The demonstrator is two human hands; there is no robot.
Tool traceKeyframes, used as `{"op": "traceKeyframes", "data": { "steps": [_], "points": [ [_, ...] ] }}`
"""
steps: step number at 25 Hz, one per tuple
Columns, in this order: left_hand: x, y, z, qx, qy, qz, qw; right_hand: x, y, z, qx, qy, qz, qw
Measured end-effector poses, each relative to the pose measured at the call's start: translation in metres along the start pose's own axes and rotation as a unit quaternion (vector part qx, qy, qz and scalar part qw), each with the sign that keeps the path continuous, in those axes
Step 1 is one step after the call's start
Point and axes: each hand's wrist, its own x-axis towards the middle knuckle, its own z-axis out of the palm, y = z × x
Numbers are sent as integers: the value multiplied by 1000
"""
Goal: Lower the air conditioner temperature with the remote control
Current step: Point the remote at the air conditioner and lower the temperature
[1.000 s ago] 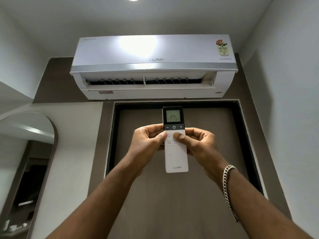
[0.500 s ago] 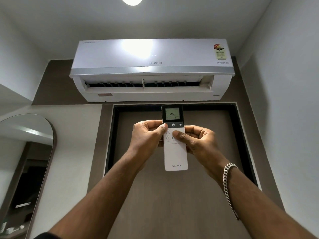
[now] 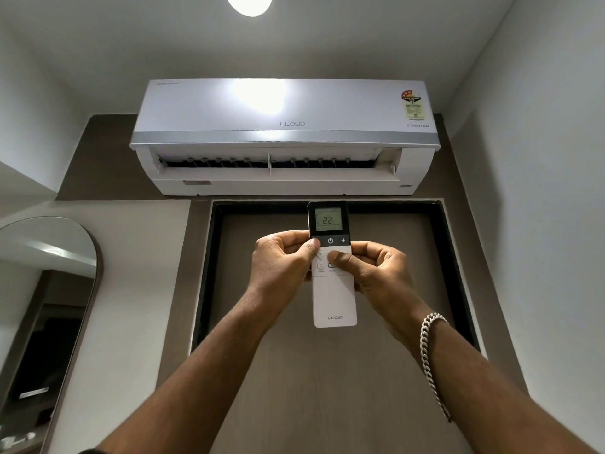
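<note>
Two bare forearms reach up and forward from the bottom of the view, the right one wearing a silver chain-link bracelet (image 3: pixel 432 362) at the wrist. The left hand (image 3: pixel 281 267) and right hand (image 3: pixel 376 273) together hold a slim white rectangular remote control with a black top section (image 3: pixel 334 290), upright, at the centre of the view. Both hands' fingers curl behind the remote's sides, pinching it between fingers and thumbs. The left thumb rests on the left end of the black button strip; the right thumb lies on the white buttons just below. The remote's small grey screen (image 3: pixel 328 219) reads 22. Behind it is a brown panel in a dark frame (image 3: pixel 455 263). Above, a white wall-mounted air conditioner (image 3: pixel 281 126) has its flap open. A tall arched mirror (image 3: pixel 65 257) stands at far left, and a round ceiling light (image 3: pixel 248 3) glows overhead.
</note>
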Motion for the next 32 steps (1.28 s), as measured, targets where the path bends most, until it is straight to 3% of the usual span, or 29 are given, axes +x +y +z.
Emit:
{"op": "traceKeyframes", "data": {
  "steps": [32],
  "points": [
    [2,2,-7,21,-12,-2,1000,-1,-1,2,-13,-19,7,1000]
  ]
}}
